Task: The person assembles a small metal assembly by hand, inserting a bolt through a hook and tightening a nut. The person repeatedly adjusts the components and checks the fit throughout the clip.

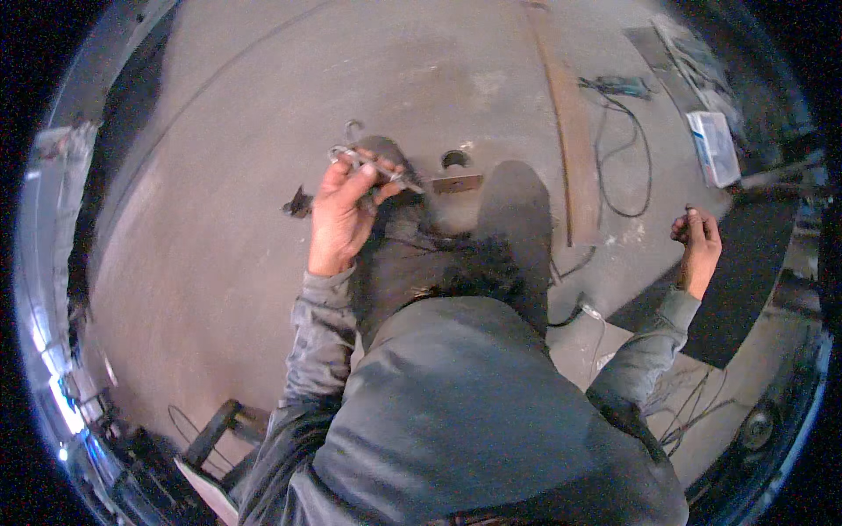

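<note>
My left hand (344, 210) is raised in front of my left knee, its fingers closed round a slim silver metal piece with hooked ends (349, 152). Its exact kind is not clear, and the fingers cover part of it. Out to the right, my right hand (700, 241) hangs over the edge of a dark mat (745, 272), fingers curled and thumb against them. Whether a small thing sits in that pinch I cannot make out. Between my feet on the floor lie a small rusty metal block (458, 184) and a dark ring-shaped piece (454, 159).
A long brown metal strip (561, 131) lies on the floor ahead to the right. Beyond it are a teal power tool (624, 86) with a looped black cable (649, 167) and a clear plastic box (717, 153). A dark-framed stool or stand (215, 434) is at lower left.
</note>
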Demonstrator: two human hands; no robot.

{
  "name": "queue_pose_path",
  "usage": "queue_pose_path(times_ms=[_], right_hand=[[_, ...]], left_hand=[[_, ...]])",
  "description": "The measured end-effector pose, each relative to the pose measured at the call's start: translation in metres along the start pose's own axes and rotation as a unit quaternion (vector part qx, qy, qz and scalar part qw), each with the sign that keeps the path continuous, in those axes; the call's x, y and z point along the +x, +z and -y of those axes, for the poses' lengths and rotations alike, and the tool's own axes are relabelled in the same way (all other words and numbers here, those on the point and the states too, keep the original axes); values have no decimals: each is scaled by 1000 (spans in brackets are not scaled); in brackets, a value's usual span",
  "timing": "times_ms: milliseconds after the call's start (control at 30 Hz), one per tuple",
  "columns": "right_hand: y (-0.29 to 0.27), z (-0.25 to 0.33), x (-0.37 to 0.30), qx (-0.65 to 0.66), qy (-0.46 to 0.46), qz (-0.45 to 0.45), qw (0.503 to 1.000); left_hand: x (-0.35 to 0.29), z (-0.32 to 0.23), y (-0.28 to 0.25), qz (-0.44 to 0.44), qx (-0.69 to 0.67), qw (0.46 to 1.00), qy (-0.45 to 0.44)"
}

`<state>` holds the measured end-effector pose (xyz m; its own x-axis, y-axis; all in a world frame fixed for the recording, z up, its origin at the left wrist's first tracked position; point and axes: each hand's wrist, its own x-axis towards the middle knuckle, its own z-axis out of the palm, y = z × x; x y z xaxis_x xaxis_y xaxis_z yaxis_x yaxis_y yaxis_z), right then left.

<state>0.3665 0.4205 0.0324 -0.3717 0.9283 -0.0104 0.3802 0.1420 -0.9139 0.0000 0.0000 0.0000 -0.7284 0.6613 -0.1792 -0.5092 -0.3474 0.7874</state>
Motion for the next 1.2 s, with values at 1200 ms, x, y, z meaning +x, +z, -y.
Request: queue_pose_path(times_ms=[1200], right_hand=[[265,116,-123,136,55,571,808]], left_hand=[[-41,-9,25,98,204,964,-142]])
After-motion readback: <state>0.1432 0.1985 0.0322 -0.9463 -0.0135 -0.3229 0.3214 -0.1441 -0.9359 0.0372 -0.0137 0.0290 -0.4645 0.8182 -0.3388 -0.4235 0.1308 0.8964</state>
